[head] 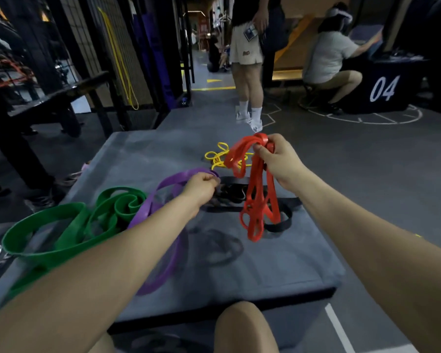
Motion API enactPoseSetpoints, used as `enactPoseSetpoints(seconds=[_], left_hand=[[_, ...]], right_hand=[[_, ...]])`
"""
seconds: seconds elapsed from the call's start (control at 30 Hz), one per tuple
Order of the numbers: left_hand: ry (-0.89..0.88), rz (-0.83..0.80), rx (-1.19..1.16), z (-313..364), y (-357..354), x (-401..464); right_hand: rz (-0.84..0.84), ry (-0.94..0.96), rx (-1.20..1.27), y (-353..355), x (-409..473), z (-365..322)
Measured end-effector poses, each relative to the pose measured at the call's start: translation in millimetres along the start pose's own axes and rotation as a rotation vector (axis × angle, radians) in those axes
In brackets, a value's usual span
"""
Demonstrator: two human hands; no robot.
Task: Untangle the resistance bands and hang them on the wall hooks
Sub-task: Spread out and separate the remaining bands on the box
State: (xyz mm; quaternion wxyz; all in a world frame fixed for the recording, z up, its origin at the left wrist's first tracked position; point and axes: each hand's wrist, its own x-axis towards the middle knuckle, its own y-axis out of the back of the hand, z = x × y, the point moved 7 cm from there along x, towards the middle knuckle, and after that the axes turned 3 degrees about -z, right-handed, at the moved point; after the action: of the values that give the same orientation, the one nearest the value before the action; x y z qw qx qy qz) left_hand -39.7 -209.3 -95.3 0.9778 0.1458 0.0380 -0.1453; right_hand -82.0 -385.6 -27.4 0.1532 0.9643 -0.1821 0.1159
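From the head view, we hold the red band [259, 189] bunched in our right hand [278, 159], fingers curled round its top, while our left hand [201, 187] pinches the purple band [163, 200] where it rises from the bench [278, 271]. The red band hangs with its long axis near vertical, loops pointing down and just above the black band [278, 222]; the purple one runs toward us, low across the pad. We judge the step goes best if we lift red clear and shake its loops free, keeping purple slack. The green band [69, 228] lies coiled at left, the yellow band [219, 156] beyond.
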Motion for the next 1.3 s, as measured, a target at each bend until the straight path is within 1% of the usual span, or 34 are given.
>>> enactPoseSetpoints(seconds=[0.13, 0.27, 0.47, 0.6, 0.7, 0.77, 0.83, 0.9, 0.93, 1.0, 1.07, 1.13, 1.2, 1.3], left_hand=[[-0.043, 0.047, 0.02, 28, 27, 33], [-0.075, 0.125, 0.057, 48, 66, 79], [-0.088, 0.224, 0.088, 46, 126, 161], [-0.099, 0.25, 0.111, 31, 166, 214], [-0.124, 0.284, 0.168, 12, 193, 248], [-0.136, 0.315, 0.217, -5, 207, 264], [-0.121, 0.336, 0.259, -28, 214, 277], [-0.102, 0.304, 0.303, -56, 211, 287], [-0.092, 0.274, 0.326, -69, 206, 290], [-0.061, 0.216, 0.388, -92, 196, 296], [-0.015, 0.156, 0.489, -107, 184, 297], [0.016, 0.117, 0.571, -112, 175, 293], [0.013, 0.122, 0.602, -110, 173, 289], [-0.012, 0.163, 0.608, -96, 177, 277]], right_hand=[[-0.012, 0.013, 0.054, -23, 43, -18], [0.018, 0.034, 0.07, -57, 105, -30], [0.005, 0.09, 0.066, -134, 198, -28], [0.002, 0.098, 0.047, -193, 251, -8], [0.037, 0.079, 0.158, -239, 280, 13], [0.045, 0.036, 0.253, -267, 293, 34], [0.045, -0.054, 0.283, -290, 302, 69], [0.024, -0.172, 0.205, -304, 305, 113], [-0.014, -0.231, 0.1, -308, 303, 135], [-0.109, -0.327, -0.184, -308, 296, 169], [-0.184, -0.37, -0.408, -302, 287, 188], [-0.223, -0.333, -0.555, -296, 283, 191], [-0.265, -0.271, -0.671, -293, 279, 187], [-0.271, -0.227, -0.689, -283, 270, 170]])
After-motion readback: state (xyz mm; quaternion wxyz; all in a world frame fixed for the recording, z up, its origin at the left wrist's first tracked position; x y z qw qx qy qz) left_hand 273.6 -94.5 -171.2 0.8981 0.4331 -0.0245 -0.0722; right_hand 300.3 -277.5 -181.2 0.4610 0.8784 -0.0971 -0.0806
